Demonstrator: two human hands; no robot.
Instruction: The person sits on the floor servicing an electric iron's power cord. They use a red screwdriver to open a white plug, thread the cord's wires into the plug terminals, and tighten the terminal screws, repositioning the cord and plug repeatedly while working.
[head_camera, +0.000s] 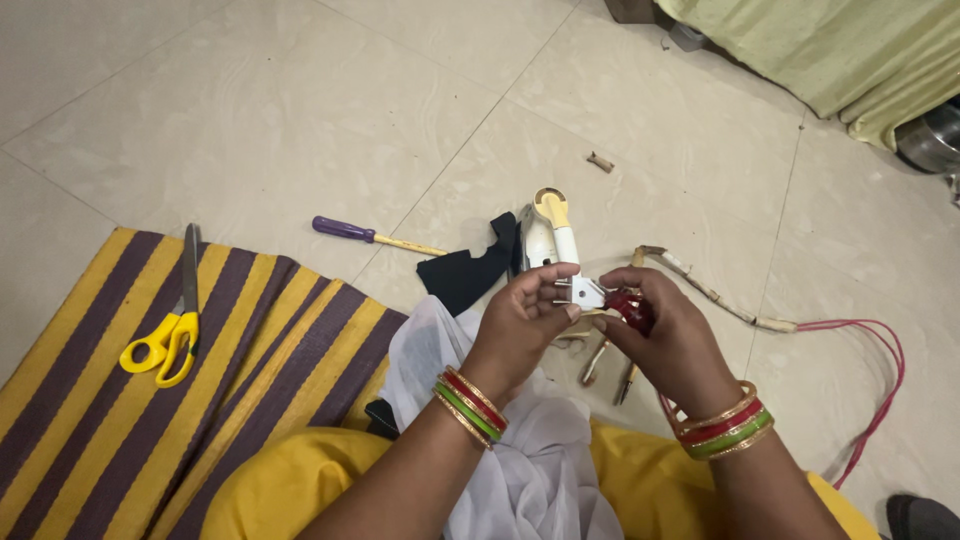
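While seated over tiled floor (300, 120), I am pinching a white three-pin plug (583, 292) | left hand (520, 320) fingers gripping its pins | right hand (672, 335) fingers closing around its red back (630, 308)

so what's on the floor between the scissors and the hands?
In the head view, the striped mat runs from under the yellow-handled scissors; beyond it lie a purple-handled screwdriver and black cloth, short of the left hand.

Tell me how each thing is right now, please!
Left hand: gripping the white plug.
Right hand: closed on a red-handled tool.
White plug: held up, pins showing.
Scissors: shut, flat on the striped mat.
Purple screwdriver: lying on the floor.
Red cord: loose, looped.
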